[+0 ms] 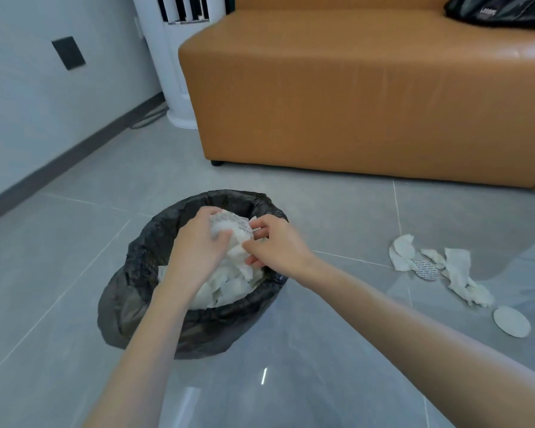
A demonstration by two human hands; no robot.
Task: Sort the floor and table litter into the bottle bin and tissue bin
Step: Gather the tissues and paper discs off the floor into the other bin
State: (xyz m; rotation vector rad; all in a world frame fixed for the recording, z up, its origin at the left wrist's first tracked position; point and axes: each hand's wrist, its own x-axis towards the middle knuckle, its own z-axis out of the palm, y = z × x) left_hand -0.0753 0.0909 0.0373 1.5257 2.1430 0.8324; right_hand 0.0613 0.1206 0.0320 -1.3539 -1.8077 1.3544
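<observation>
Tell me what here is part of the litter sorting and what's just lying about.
Job: left hand and right hand holding a tissue wad over the black-lined bin; torn tissues and round pad on the floor.

Not the job: sofa, black bag, white appliance.

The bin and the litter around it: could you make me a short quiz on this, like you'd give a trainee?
1. True or false: both hands hold the wad of tissue above the bin.
2. Which colour is the bin's liner? A) white B) black C) blue
3. Fill in: loose tissue scraps still lie on the ____, to the person's right of the bin.

Key:
1. True: the left hand and the right hand both grip it over the bin's opening.
2. B; the bin already holds white tissue.
3. Floor, in front of the sofa.
</observation>
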